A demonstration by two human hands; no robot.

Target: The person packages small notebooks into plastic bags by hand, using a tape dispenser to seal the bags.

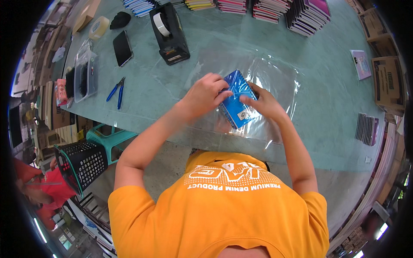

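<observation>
A small stack of blue spiral-bound notebooks [239, 105] is tilted between my two hands, above a clear plastic sheet [279, 79] that lies on the green table. My left hand [209, 92] is at the stack's left side, its fingers bent over the upper edge and its thumb on the blue cover. From the right, my right hand [264, 103] grips the stack, thumb on the cover and fingers behind it, where they are partly hidden. Black coil binding shows along the edges.
Left on the table are blue cutting pliers [116, 92], a phone [123, 48], a tape dispenser [170, 36], a tape roll [99, 28] and a clear plastic box [88, 77]. Notebook stacks [307, 17] line the far edge. Further notebooks [365, 129] lie right. A basket [84, 163] stands beside a stool [112, 139].
</observation>
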